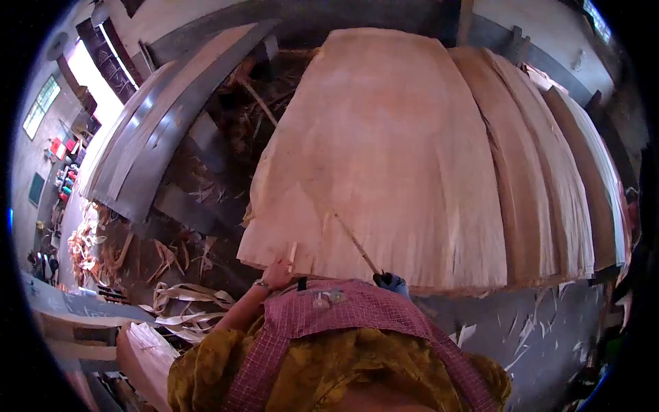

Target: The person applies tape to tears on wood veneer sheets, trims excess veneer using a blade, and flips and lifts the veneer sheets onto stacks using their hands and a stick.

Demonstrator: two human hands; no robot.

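A large stack of pale wood veneer sheets (384, 151) lies in front of me, its near edge close to my apron. My left hand (278, 275), bare with a band at the wrist, is closed at the near left corner of the top veneer sheet. Beside its fingers a narrow light strip of veneer (294, 252) sticks up; whether the hand touches it I cannot tell. In a dark glove, my right hand (391, 281) grips the near end of a thin stick (355, 242). The stick slants forward and left over the sheet.
More veneer stacks (522, 158) stand to the right. On the left is a long metal-topped table (165, 117) with a board on it. Veneer scraps (189, 302) litter the floor between. A wall (316, 20) closes off the far side.
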